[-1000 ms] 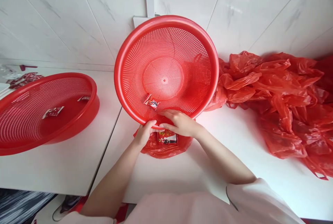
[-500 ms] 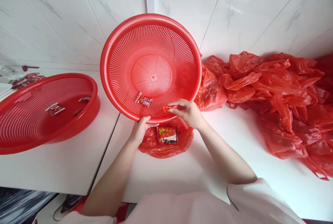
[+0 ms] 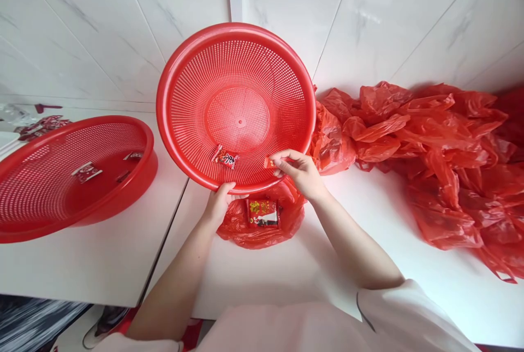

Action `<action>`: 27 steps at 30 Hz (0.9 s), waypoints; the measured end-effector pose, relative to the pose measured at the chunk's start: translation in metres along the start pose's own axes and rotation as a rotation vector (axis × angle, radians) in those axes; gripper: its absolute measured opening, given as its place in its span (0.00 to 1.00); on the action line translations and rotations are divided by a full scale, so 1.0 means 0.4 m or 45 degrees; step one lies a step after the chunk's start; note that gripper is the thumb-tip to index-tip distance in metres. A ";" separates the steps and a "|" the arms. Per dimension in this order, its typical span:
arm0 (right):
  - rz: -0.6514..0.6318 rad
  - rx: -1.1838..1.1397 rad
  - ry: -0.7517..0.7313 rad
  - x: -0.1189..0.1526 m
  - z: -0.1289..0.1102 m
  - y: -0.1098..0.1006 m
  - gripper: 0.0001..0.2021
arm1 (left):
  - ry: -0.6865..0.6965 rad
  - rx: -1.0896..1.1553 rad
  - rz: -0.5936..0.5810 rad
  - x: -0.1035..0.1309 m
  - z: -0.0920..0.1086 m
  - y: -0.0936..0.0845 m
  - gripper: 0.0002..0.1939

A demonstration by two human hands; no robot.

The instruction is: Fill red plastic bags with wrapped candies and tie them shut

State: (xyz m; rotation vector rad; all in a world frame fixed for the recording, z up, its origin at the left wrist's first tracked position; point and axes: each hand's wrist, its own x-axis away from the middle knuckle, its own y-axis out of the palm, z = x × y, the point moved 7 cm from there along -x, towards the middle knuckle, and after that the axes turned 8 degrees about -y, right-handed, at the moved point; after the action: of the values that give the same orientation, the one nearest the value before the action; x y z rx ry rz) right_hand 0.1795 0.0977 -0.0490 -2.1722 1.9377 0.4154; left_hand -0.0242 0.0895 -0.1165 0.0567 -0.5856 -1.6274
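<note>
A large red plastic basket [image 3: 241, 71] with perforated walls is tilted so its inside faces me. My left hand [image 3: 221, 202] grips its near rim, thumb on top and fingers underneath. Inside the basket, low on the near wall, lies a small red and white wrapped packet [image 3: 225, 157]. My right hand [image 3: 301, 172] is over the near right part of the basket, pinching a small red packet [image 3: 269, 162] between thumb and fingers. Below the rim, a red plastic bag [image 3: 245, 237] lies open on the table, with a red and gold printed packet [image 3: 262, 213] in it.
At the left stands a second red basket [image 3: 118, 199] holding a few small packets. Crumpled red plastic bags [image 3: 429, 128] are heaped along the wall at the right. Behind the left basket lie more small wrapped packets [image 3: 43, 127]. The white table [image 3: 262, 281] has a seam left of centre.
My right hand has shifted slightly right with the small packet, which has turned to show more of its printed face. The packet inside the basket has turned slightly. My left hand stays on the rim.
</note>
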 end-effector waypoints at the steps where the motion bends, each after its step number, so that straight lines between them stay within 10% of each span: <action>1: 0.012 -0.044 -0.012 -0.001 -0.003 -0.004 0.14 | -0.003 -0.007 -0.008 0.002 0.001 0.003 0.12; 22: -0.018 0.117 -0.022 0.010 -0.056 -0.004 0.23 | -0.064 -0.025 -0.004 0.008 -0.017 0.010 0.14; 27: -0.441 0.231 0.054 0.029 -0.058 0.036 0.16 | -0.072 -0.003 -0.027 0.010 -0.020 0.018 0.15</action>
State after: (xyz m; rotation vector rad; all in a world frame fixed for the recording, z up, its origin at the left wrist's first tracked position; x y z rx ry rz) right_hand 0.1683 0.0774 -0.0304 -2.3443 1.5054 0.1303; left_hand -0.0154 0.0829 -0.1193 0.0154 -0.6285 -1.6545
